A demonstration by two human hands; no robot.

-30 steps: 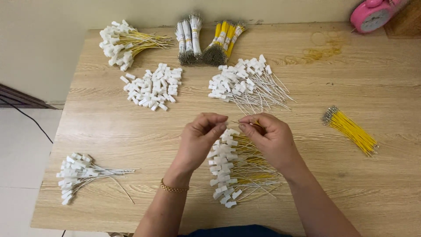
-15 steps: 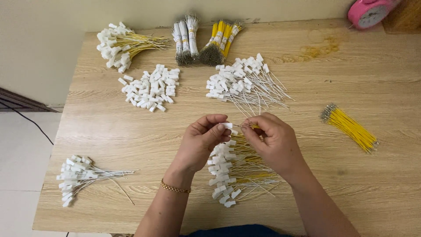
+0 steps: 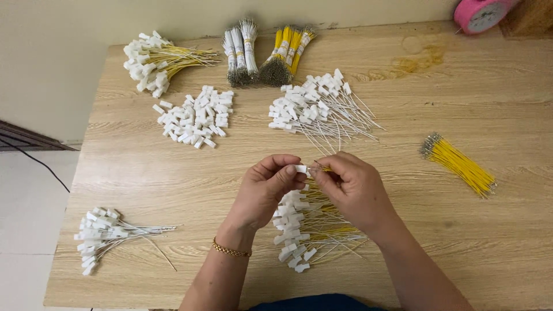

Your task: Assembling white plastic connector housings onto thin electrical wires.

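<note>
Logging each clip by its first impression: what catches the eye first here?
Two hands meet at the table's centre: the left hand pinches a small white connector that the right hand also touches. Beneath them lies a heap of yellow-wired connectors; a loose yellow wire bundle lies at the right.

Lighting even and bright, diffuse from overhead; soft, short shadows beneath both hands. No glare. Focus sharp throughout; slight wide-angle distortion at edges.

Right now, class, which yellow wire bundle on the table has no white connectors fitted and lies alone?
The loose yellow bundle at the right edge of the table: bare yellow wires, lying alone, away from the other piles.
</note>
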